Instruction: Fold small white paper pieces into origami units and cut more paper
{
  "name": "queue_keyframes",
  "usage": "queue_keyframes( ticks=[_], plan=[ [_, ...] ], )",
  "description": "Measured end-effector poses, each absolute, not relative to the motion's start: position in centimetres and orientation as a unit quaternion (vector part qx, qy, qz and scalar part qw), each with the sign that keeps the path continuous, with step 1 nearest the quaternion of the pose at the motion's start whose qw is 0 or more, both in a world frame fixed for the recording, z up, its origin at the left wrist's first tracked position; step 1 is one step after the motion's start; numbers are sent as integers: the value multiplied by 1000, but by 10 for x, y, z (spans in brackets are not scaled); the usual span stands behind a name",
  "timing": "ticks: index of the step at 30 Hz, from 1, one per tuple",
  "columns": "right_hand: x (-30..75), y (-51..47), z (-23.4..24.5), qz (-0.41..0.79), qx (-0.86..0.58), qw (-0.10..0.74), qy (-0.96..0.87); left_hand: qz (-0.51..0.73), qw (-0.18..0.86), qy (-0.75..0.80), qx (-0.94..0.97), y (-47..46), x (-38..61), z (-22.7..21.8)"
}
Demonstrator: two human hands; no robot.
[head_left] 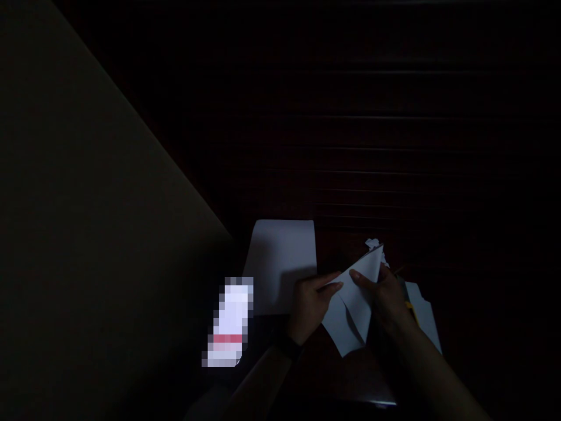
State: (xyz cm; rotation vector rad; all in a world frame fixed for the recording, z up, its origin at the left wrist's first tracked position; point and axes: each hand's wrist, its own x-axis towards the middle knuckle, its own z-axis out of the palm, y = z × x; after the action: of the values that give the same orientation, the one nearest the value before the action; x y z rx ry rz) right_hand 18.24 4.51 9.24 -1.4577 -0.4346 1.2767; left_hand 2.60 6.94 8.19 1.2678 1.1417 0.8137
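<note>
A white sheet of paper (357, 295), folded to a pointed corner at its upper right, is held up between both hands. My left hand (312, 301), with a dark band at the wrist, pinches its left edge between thumb and fingers. On the right side, my right hand (385, 292) grips the fold, thumb on the front face and fingers mostly hidden behind. A loose flap of the paper hangs open along its lower part.
White paper (283, 251) lies flat at the back left. A lit, pixelated screen (230, 321) glows left of my hands. Crumpled paper (372, 242) sits behind the folded sheet. Another pale sheet (423, 310) with something yellow (412, 313) lies right. The dark table (342, 380) has a front edge.
</note>
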Motion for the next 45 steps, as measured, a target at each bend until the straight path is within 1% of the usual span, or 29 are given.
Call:
queue_keyframes(
  ticks=[8,21,33,37,41,45],
  plan=[
    [183,45,93,542,-613,546,-178,353,595,469,548,69,25,82],
    [179,46,97,538,-616,550,-167,352,562,476,577,68,25,83],
    [180,45,94,544,-618,546,-154,359,576,466,567,68,26,81],
    [189,46,93,561,-573,574,-165,366,583,470,553,69,24,80],
    [201,49,90,545,-559,606,-152,353,583,468,563,72,21,81],
    [210,52,90,543,-560,609,-146,332,580,468,578,75,15,80]
  ],
)
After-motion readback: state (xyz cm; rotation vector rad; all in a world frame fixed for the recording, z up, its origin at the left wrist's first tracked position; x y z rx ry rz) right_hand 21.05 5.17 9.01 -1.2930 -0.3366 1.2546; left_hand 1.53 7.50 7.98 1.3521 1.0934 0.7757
